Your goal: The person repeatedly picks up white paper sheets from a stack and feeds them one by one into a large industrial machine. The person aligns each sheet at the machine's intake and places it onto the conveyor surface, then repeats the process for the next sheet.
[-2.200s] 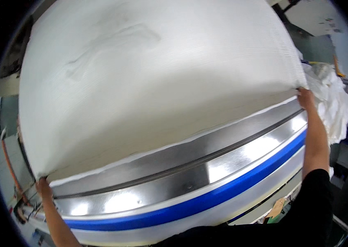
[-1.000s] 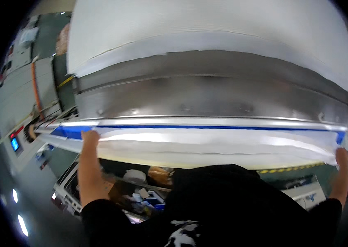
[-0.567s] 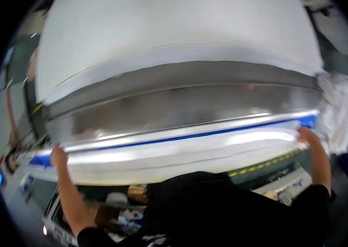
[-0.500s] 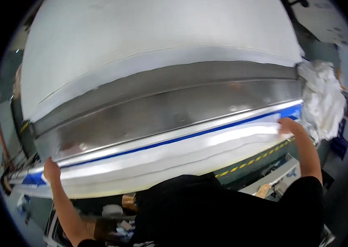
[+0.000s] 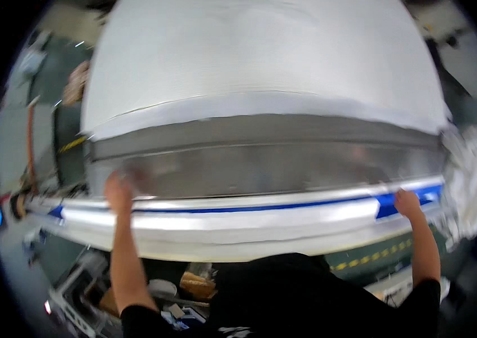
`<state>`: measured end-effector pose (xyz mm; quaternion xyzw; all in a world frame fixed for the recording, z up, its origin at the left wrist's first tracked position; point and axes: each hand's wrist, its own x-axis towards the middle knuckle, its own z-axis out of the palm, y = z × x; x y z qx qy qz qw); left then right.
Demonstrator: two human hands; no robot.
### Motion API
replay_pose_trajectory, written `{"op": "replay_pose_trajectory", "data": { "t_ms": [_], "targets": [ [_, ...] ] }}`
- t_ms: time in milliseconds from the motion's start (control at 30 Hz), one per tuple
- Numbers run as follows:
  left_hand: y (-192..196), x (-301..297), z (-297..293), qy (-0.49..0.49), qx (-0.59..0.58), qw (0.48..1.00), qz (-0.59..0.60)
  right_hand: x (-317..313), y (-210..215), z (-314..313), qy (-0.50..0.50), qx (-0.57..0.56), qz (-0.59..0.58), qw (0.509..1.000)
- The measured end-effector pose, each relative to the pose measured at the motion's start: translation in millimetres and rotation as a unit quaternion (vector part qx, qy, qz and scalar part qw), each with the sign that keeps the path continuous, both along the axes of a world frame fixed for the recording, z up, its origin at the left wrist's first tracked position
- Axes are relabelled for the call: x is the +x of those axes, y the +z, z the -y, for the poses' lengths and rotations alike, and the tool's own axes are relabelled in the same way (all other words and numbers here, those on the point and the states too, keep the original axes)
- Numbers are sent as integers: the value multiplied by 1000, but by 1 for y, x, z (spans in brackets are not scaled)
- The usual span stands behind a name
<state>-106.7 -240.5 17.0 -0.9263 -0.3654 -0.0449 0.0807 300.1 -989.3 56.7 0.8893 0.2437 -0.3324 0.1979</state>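
A long white cloth strip (image 5: pixel 238 221) lies across the near side of a machine bed, over a blue-faced bar (image 5: pixel 388 204). Beyond it runs a grey metal plate (image 5: pixel 272 169). My left hand (image 5: pixel 118 192) is over the plate's near edge at the left, smeared by motion, so its fingers cannot be read. At the right end my right hand (image 5: pixel 406 201) is at the bare blue part, just past the strip's end. Its fingers look bent, but blur hides whether they hold anything. A wide white fabric sheet (image 5: pixel 266 62) covers the far side behind the plate.
Crumpled white fabric (image 5: pixel 467 174) hangs at the right end. Below the near edge are a brown box (image 5: pixel 198 284), a white roll (image 5: pixel 163 288) and a grey metal frame (image 5: pixel 78 298). Yellow-black tape (image 5: pixel 371 255) marks the floor at the lower right.
My right hand has come off the strip's right end onto the blue part. The left has moved from the strip's left end up over the plate edge. The view has turned and shifted.
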Motion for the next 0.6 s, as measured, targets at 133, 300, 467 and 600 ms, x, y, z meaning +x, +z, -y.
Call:
{"op": "replay_pose_trajectory", "data": {
  "t_ms": [133, 300, 467, 600],
  "targets": [
    [-24, 40, 3, -55, 45, 995, 63, -20, 7, -127, -49, 184, 24, 981],
    [-26, 71, -4, -24, -21, 992, 120, -53, 18, -336, 60, 292, -42, 954],
    [-23, 77, 5, -13, -61, 977, 205, -87, 27, -539, 166, 391, -144, 894],
    [-24, 78, 7, -14, -90, 972, 218, -113, 30, -685, 209, 501, -158, 825]
  ]
}}
